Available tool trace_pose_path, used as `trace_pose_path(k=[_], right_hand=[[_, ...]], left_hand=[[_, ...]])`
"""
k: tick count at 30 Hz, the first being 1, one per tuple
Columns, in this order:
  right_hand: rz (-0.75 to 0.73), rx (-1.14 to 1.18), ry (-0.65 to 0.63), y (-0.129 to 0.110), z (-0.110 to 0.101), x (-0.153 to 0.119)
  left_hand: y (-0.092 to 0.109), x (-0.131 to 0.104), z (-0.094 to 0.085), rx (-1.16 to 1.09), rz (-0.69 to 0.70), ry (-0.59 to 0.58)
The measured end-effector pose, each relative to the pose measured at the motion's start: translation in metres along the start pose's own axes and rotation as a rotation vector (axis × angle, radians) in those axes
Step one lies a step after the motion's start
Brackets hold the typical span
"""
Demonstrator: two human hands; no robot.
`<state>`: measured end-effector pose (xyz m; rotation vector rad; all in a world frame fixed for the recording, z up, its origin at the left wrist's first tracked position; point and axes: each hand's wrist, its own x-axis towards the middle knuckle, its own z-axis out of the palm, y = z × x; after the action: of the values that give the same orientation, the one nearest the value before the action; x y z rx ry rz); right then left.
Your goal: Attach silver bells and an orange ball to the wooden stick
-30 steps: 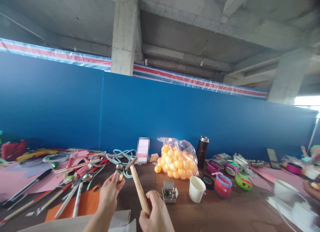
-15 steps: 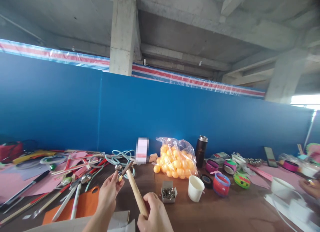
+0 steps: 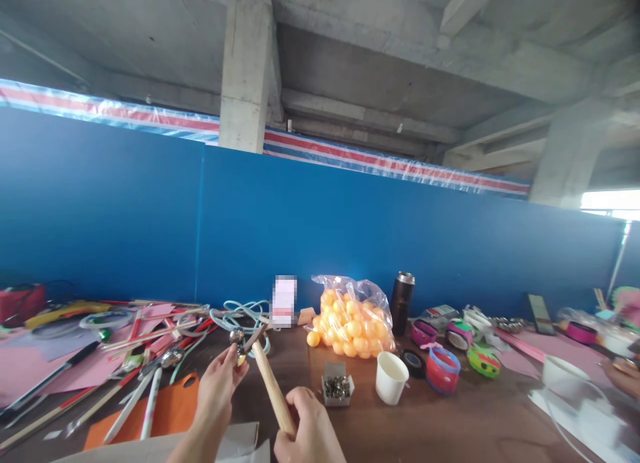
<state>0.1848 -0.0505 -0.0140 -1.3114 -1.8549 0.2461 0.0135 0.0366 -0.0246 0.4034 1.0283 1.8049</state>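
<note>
My right hand (image 3: pixel 313 426) is wrapped round the pale wooden handle of a hammer (image 3: pixel 274 391). Its dark metal head rises at the far end, close to my left fingertips. In my left hand (image 3: pixel 217 383), pinched between thumb and fingers, are small shiny silver balls (image 3: pixel 237 336); a yellowish bit shows at the fingertips, too small to name. Whether the hammer head touches the balls I cannot tell. Right of the hammer stands an open little box (image 3: pixel 337 388) of small metal pieces, with a white paper cup (image 3: pixel 391 378) beside it.
Behind are a plastic bag of orange balls (image 3: pixel 353 323), a black thermos (image 3: pixel 403 303) and light-blue tubing (image 3: pixel 240 310). Sticks, pens and an orange sheet (image 3: pixel 170 410) crowd the left. Tape rolls, straps, a white power strip (image 3: pixel 565 416) and another person's hand (image 3: pixel 623 376) are rightward.
</note>
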Motion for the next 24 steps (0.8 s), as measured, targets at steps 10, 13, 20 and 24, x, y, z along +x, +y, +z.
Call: trace_pose_path(k=[10, 13, 20, 24], right_hand=[[-0.007, 0.017, 0.011, 0.0025, 0.0012, 0.0006], [-0.008, 0.029, 0.022, 0.0044, 0.0023, 0.0008], [-0.001, -0.008, -0.006, 0.0077, 0.0043, 0.0002], [0.034, -0.003, 0.023, 0.0044, 0.0010, 0.0019]], left_hand=[[-0.0003, 0.0015, 0.0009, -0.002, -0.013, 0.006], [0.0006, 0.0002, 0.0016, -0.002, -0.012, 0.006], [0.0013, -0.0028, 0.0015, -0.005, 0.014, -0.005], [0.0003, -0.0020, 0.0010, -0.053, 0.017, -0.050]])
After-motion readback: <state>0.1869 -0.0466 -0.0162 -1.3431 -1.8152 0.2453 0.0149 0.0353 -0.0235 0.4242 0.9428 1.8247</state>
